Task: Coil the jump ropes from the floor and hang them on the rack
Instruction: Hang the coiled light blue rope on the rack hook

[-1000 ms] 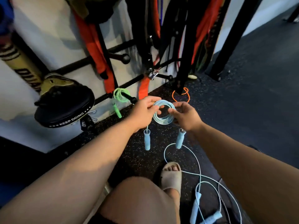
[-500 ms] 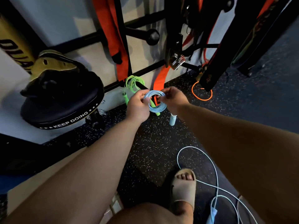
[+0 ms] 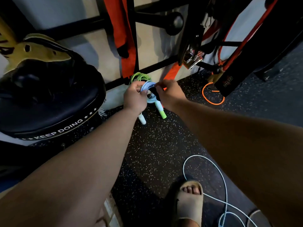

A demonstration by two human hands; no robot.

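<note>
My left hand [image 3: 133, 97] and my right hand [image 3: 170, 93] both hold a coiled light blue jump rope [image 3: 148, 86] at a low black peg of the wall rack [image 3: 155, 65]. The coil's loops sit around the peg's end between my hands. Its pale handles hang down, one below my left wrist [image 3: 142, 119]. A coiled green jump rope [image 3: 139, 77] hangs on the same peg just behind, its green handle [image 3: 162, 113] dangling. Another light blue rope [image 3: 218, 176] lies loose on the floor by my foot.
A black padded mitt [image 3: 49, 102] marked KEEP DOING sits at the left. Orange straps [image 3: 124, 30] and black straps with metal clips [image 3: 193, 58] hang from the rack. An orange rope [image 3: 212, 95] lies on the speckled floor by a black upright. My sandalled foot [image 3: 190, 200] stands near the loose rope.
Both hands carried the blue coil forward and down to the low peg beside the green rope. The view has moved closer to the rack.
</note>
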